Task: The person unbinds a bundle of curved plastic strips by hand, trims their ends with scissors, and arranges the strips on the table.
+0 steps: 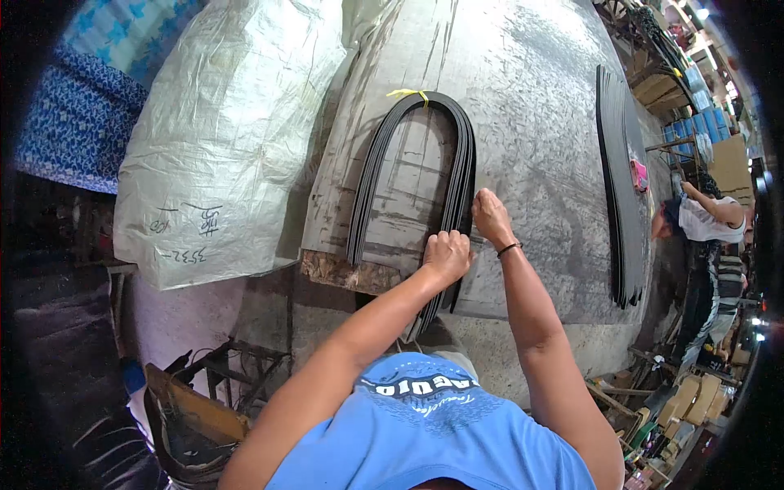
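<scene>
A bundle of long black strips (464, 147) lies bent into an upside-down U on the grey worktable (539, 147), with a yellow tie (424, 96) round the top of its bend. My left hand (448, 256) is closed round the lower part of the bundle's right leg, whose ends hang past the table's near edge. Just right of that leg is my right hand (492, 217), its fingers pressed together near the strips; whatever is between them is too small to make out.
A second stack of black strips (618, 188) lies at the table's right, with a pink item (639, 175) beside it. A big white sack (229, 139) stands at the left. Another person (714, 216) is at the far right, near boxes and scraps.
</scene>
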Available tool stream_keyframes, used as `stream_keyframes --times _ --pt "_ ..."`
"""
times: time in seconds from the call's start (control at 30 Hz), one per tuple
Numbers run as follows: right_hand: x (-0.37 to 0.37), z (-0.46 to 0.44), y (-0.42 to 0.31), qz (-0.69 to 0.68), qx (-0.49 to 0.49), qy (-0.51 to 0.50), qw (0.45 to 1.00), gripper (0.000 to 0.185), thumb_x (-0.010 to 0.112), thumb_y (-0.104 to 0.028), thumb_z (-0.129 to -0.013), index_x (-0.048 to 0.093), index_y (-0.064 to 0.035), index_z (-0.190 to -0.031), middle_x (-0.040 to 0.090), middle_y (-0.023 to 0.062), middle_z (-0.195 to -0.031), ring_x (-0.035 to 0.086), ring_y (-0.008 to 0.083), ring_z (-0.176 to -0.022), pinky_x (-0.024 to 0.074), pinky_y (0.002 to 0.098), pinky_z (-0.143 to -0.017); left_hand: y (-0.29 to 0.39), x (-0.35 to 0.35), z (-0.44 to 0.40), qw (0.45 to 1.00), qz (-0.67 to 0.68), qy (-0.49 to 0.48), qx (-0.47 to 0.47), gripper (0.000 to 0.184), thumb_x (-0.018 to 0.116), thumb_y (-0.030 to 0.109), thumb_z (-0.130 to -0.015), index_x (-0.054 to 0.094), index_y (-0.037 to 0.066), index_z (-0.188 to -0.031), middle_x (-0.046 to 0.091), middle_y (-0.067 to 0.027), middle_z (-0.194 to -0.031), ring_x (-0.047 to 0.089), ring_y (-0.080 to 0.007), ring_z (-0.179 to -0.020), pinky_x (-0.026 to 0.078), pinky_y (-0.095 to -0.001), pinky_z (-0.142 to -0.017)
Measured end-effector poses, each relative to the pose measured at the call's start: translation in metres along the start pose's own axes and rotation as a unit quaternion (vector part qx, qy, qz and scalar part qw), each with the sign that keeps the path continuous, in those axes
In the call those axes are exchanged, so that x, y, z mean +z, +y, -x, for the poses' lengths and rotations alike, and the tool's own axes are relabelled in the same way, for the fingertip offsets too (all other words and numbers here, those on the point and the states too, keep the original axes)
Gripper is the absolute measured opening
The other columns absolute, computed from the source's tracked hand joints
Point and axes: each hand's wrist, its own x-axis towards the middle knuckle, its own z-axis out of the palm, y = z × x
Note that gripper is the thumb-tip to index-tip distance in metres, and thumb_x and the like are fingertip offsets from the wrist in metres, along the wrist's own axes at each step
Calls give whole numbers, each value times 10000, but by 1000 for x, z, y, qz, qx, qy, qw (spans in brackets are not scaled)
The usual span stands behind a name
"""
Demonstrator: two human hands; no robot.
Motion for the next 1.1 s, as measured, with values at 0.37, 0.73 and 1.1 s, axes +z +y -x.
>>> stream_keyframes --times 0.37,0.73,1.1 --pt "-85 4 90 -31 43 105 993 114 555 -117 -896 495 -20 -892 534 178 -815 557 364 -770 463 429 -696 -7 2 -4 1000 -10 -19 -12 221 655 255 -808 666 56 -711 647 -111 -774 641 -323 -744 507 -464 -696" --pt "-39 102 51 -117 177 42 976 229 603 -194 -915 544 6 -821 548 121 -675 524 227 -611 457 340 -612 -17 -9 -24 982 94 120 -115 577 703 411 -813 451 38 -1173 456 -191 -1156 507 -384 -1026 468 -493 -797" --pt "-21 110 13 -312 176 -27 933 222 615 -207 -911 608 13 -887 578 45 -675 543 106 -632 453 281 -589 -28 -28 -10 997 17 -52 -59 755 536 23 -799 200 2 -1475 466 -218 -1180 512 -407 -1039 472 -495 -846"
